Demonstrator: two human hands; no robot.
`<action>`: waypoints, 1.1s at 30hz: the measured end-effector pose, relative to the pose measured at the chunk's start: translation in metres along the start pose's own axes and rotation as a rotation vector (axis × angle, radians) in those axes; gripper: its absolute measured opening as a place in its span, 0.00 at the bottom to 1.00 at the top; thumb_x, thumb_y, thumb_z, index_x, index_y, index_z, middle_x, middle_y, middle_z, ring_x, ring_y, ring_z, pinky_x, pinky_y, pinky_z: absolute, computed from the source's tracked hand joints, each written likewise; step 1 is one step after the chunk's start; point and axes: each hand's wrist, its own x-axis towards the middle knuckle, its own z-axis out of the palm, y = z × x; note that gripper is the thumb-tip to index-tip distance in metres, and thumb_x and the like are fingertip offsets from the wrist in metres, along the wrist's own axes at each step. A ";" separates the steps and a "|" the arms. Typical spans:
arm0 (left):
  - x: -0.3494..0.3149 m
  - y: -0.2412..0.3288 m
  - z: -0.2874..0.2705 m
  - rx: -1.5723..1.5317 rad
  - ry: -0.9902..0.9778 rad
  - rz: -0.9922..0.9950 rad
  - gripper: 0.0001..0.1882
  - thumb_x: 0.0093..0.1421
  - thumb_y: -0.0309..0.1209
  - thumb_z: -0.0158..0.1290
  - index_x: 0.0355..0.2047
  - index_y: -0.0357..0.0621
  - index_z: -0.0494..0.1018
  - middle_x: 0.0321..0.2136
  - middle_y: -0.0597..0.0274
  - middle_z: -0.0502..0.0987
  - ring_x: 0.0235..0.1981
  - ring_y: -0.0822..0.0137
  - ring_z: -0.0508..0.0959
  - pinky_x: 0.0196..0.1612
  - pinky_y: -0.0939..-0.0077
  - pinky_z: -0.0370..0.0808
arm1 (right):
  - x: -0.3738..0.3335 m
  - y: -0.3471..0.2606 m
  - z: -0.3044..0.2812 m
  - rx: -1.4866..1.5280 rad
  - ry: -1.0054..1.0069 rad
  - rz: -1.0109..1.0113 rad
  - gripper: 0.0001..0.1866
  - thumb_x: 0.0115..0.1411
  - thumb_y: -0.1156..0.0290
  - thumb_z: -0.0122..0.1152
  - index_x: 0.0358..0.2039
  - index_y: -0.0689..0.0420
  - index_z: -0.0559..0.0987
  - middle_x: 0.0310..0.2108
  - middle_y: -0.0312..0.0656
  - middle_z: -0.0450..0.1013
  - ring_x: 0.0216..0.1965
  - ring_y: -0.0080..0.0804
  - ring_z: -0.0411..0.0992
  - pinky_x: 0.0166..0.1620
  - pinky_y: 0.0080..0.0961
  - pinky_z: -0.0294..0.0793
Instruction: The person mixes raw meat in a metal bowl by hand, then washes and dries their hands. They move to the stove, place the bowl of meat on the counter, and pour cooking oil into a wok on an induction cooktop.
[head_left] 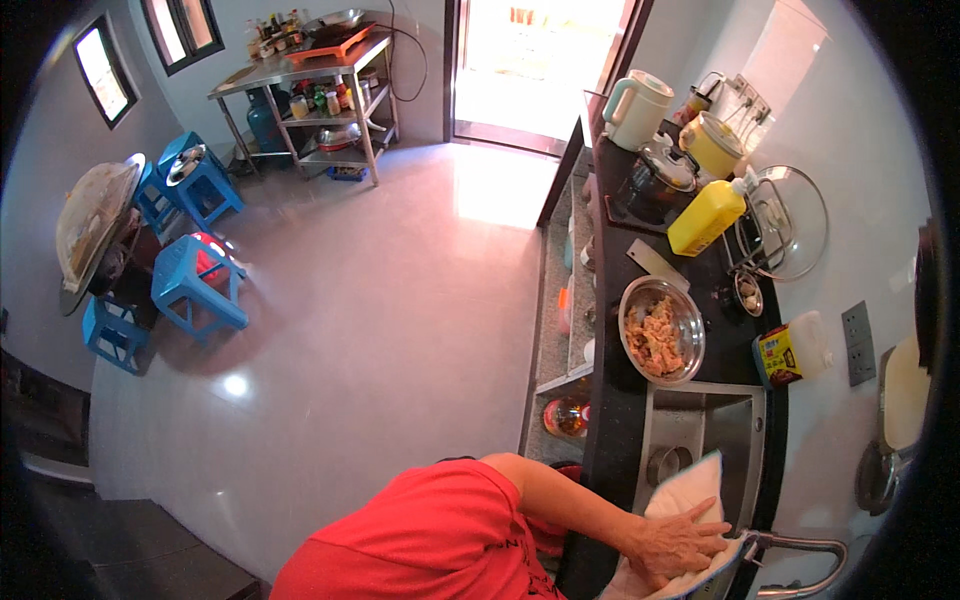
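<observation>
over the steel sink (735, 425), the left hand (682, 545) lies, fingers spread, on a white cloth (690, 485); the right hand (625, 582) is mostly hidden, so i can't tell its grip. the black counter (615, 430) bears a steel bowl (694, 345); glossy floor (380, 300) reaches a bright doorway (545, 70).

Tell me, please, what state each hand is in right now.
Left hand: open, spread over the cloth.
Right hand: not clearly visible, so its state cannot be told.
</observation>
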 end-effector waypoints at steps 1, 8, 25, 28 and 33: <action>-0.002 0.001 -0.006 -0.039 -0.056 0.020 0.35 0.36 0.48 0.63 0.46 0.47 0.71 0.56 0.47 0.58 0.60 0.47 0.53 0.58 0.29 0.36 | -0.001 -0.004 -0.005 -0.014 -0.001 0.012 0.14 0.57 0.62 0.51 0.35 0.59 0.76 0.37 0.50 0.71 0.40 0.47 0.69 0.43 0.48 0.63; -0.008 -0.013 -0.049 0.254 -0.151 0.185 0.32 0.38 0.42 0.60 0.46 0.46 0.73 0.55 0.48 0.62 0.62 0.47 0.53 0.61 0.32 0.38 | -0.015 -0.003 0.000 0.006 0.000 0.030 0.13 0.55 0.63 0.51 0.34 0.58 0.76 0.36 0.48 0.71 0.40 0.45 0.68 0.45 0.46 0.62; -0.025 0.030 -0.002 -0.621 -0.027 -0.221 0.22 0.55 0.30 0.49 0.51 0.42 0.64 0.54 0.48 0.63 0.58 0.56 0.61 0.58 0.63 0.60 | -0.051 -0.026 -0.055 0.090 0.384 0.225 0.10 0.52 0.67 0.53 0.32 0.56 0.77 0.34 0.43 0.72 0.42 0.38 0.68 0.48 0.43 0.60; -0.027 0.000 -0.010 -1.098 0.207 -1.348 0.21 0.50 0.28 0.53 0.47 0.42 0.67 0.43 0.59 0.72 0.45 0.64 0.73 0.51 0.71 0.70 | -0.043 -0.050 -0.050 0.083 0.335 0.068 0.09 0.51 0.67 0.53 0.32 0.55 0.77 0.34 0.42 0.72 0.42 0.37 0.67 0.48 0.42 0.59; -0.094 0.002 0.078 -1.790 0.355 -0.377 0.09 0.63 0.29 0.39 0.42 0.44 0.64 0.38 0.64 0.67 0.42 0.69 0.70 0.45 0.77 0.68 | -0.044 -0.055 -0.016 0.212 0.129 -0.047 0.06 0.48 0.69 0.54 0.25 0.55 0.76 0.30 0.39 0.73 0.39 0.36 0.68 0.46 0.38 0.61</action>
